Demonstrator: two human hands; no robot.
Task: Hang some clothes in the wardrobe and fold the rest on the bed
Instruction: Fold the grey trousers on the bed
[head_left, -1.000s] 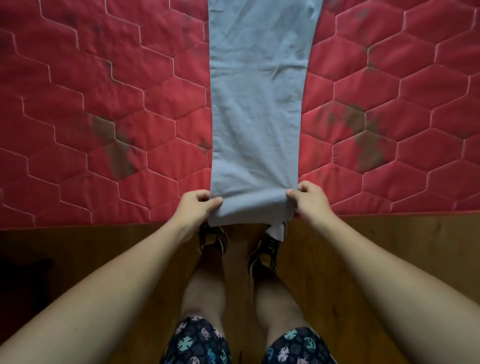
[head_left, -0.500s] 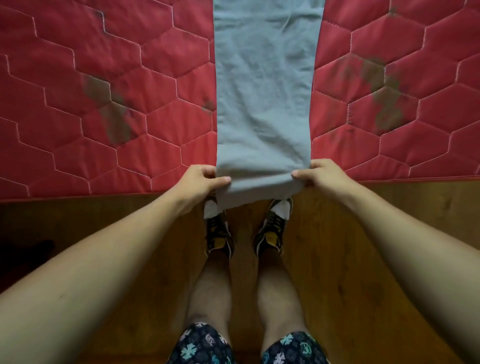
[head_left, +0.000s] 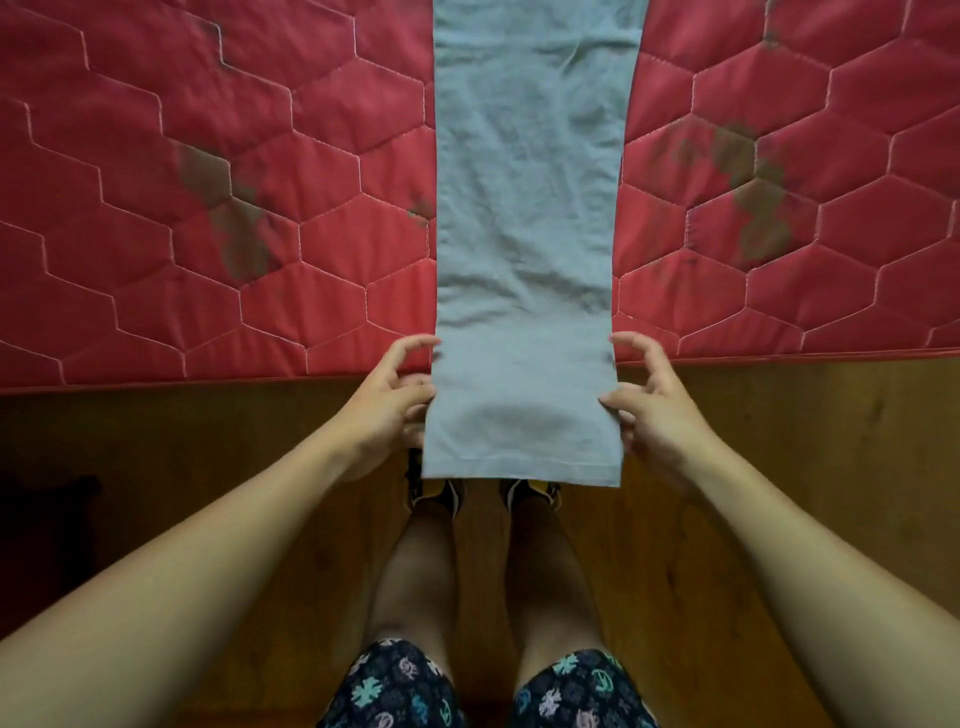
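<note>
A long grey garment lies flat in a strip down the middle of the red quilted mattress. Its hemmed near end sticks out past the mattress edge, above my shoes. My left hand holds the strip's left edge just beyond the mattress, with its fingertips tucked under the cloth. My right hand holds the right edge at the same height, thumb against the cloth and the other fingers curled loosely beside it. The far end of the garment runs out of the top of the view.
The mattress has dark stains left and right of the strip. A wooden floor runs along its near edge, where my legs and shoes stand. A dark object lies on the floor at the far left.
The near end of the garment, bunched at the mattress edge before, now lies spread out past the edge towards me. Both hands moved from its end corners to its side edges.
</note>
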